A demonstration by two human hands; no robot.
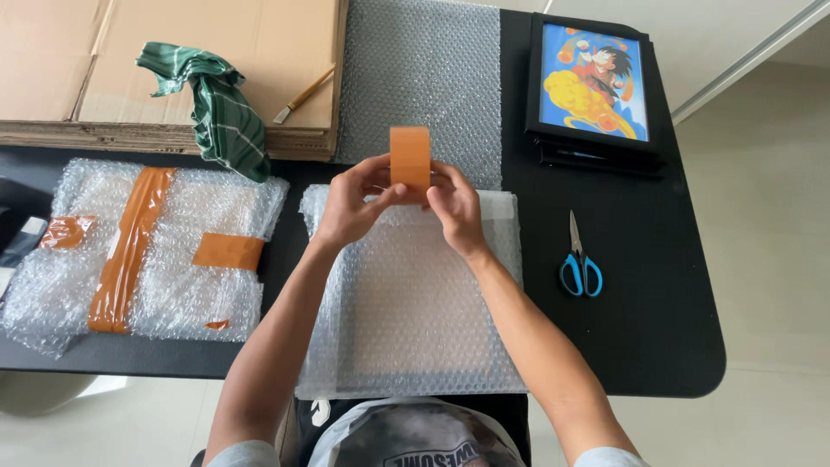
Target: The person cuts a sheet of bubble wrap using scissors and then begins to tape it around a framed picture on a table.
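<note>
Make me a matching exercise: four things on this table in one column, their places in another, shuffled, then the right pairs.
Things
1. roll of orange tape
2. scissors
3. green striped cloth
4. framed cartoon picture

Places
A. on the flattened cardboard
B. on the black table, right of the bubble-wrapped package
C. far right corner of the table
D. held in both hands, left and right

Pairs: 1-D, 2-B, 3-A, 4-C

Bubble-wrapped parcel (138, 251) left, brown-taped; untaped bubble-wrapped parcel (406, 320) centre.
</note>
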